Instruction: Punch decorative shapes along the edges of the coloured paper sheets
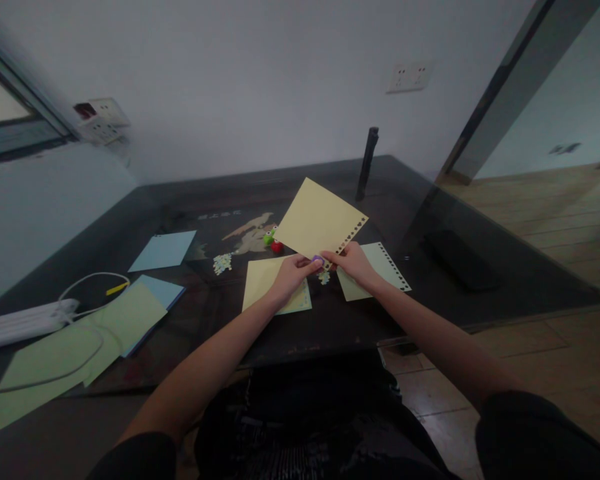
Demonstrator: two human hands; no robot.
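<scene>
My left hand [293, 272] is closed around a small purple punch [318, 259], pinched at the lower corner of a yellow sheet [316, 219]. My right hand [351, 261] grips the same sheet by its bottom edge, holding it tilted above the dark table [330, 320]. A row of punched holes runs along the sheet's right edge. Beneath my hands lie another yellow sheet [260, 279] and a pale green sheet [387, 265] with a punched edge. Small paper cut-outs [324, 277] lie just under my hands.
A green punch [269, 236] and a red punch [277, 247] sit behind the sheet, with a pile of cut-outs [223, 263]. Blue sheets [163, 250] and green sheets [80, 340] lie left, beside a white power strip [25, 320] and cable. A black post [367, 163] and dark phone [455, 260] stand right.
</scene>
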